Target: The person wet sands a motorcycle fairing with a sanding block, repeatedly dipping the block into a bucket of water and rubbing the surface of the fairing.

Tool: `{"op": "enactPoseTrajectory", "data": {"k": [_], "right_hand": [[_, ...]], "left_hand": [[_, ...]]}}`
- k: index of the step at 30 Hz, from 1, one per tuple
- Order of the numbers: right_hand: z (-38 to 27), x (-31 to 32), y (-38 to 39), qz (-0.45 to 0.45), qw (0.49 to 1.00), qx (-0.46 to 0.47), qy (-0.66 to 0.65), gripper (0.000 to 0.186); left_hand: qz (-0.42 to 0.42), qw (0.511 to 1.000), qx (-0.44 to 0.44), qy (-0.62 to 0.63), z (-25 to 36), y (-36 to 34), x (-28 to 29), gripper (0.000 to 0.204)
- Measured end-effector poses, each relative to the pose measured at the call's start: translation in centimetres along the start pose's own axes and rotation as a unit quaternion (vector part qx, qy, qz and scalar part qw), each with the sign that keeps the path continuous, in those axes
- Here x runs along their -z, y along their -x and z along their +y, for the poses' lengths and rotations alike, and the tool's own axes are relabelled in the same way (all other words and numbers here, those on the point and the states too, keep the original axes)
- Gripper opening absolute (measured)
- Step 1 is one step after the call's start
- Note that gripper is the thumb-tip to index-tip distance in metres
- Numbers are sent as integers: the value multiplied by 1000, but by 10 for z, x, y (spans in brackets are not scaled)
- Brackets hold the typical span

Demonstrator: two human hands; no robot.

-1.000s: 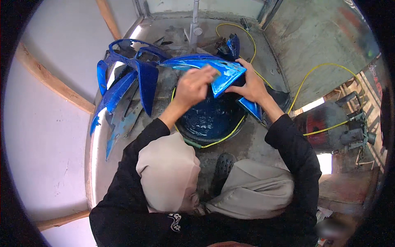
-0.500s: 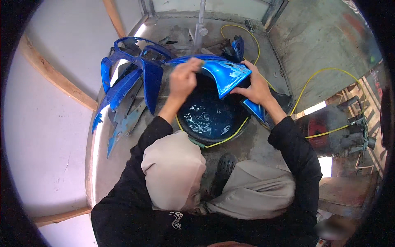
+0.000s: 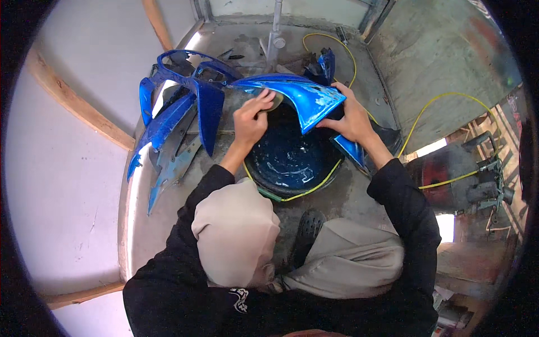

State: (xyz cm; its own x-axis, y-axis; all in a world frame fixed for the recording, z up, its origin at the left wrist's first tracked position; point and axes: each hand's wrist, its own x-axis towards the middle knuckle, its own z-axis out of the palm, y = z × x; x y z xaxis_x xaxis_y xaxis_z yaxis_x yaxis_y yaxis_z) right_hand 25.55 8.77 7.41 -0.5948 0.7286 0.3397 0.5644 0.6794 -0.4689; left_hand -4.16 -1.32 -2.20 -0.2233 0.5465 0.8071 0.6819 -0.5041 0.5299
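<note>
A glossy blue motorcycle fairing panel (image 3: 306,101) with pale, scuffed patches is held above a round black tub of water (image 3: 289,163). My right hand (image 3: 353,118) grips its wide right end, thumb underneath and fingers over the far edge. My left hand (image 3: 252,117) is closed on a small olive-grey pad (image 3: 276,101), possibly sandpaper, at the panel's lower left edge. Whether the pad touches the panel I cannot tell. The panel's narrow end reaches left past my left hand.
More blue fairing pieces (image 3: 209,115) lie at the left, and another blue piece (image 3: 349,149) leans by the tub's right side. A yellow hose (image 3: 418,121) runs to a dark tank (image 3: 449,174) at the right. A metal post (image 3: 275,42) stands behind the tub.
My left hand has moved down from the panel's face to its lower edge, and the pad now shows more. My right hand keeps its grip. The water's ripples look different.
</note>
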Motion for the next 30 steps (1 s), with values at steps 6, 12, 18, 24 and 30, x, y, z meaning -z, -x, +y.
{"op": "enactPoseTrajectory", "data": {"k": [6,12,18,24,30], "right_hand": [[3,6,4,-3,1000,-10,-10,127],[-9,-5,-5,0,1000,8,-10,125],[14,2,5,15,1000,6,2,125],[6,-3,1,1,1000,3,-12,125],[10,1,3,10,1000,7,2,123]], "left_hand": [[-142,978,150,-6,-3,18,-10,22],[-459,855,11,-243,-43,38,-31,19],[-334,938,-48,-76,-17,23,-44,15],[-309,944,114,-9,-7,13,-27,20],[-183,962,204,4,24,-57,20,16]]}}
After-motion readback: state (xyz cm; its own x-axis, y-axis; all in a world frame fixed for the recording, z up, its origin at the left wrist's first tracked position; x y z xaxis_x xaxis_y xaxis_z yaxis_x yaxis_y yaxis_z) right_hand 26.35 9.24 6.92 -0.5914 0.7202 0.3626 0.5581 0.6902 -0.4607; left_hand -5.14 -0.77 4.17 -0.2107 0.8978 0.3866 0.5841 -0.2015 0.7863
